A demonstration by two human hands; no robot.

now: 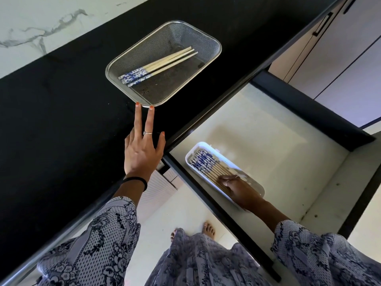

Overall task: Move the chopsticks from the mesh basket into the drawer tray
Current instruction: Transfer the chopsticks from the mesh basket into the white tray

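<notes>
Black glossy countertop fills the left of the frame, with an open pale-lined drawer [278,141] at lower right. Nearest, my right hand [240,189] lies fingers-down on the ribbed bamboo chopsticks packed in the white rounded drawer tray [192,150]; whether it grips any I cannot tell. Farther up, my left hand [142,151] is spread flat, two fingertips touching the mesh basket's [214,56] wire rim; three blue-patterned chopsticks [160,66] lie inside.

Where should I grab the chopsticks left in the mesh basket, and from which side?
Probably from above, at the plain wooden shafts: the three chopsticks lie flat and bunched, parallel, on the floor of the mesh basket, whose walls block a sideways approach. The left hand, fingertips at the near rim, is closest; the right hand is in the drawer tray.
</notes>
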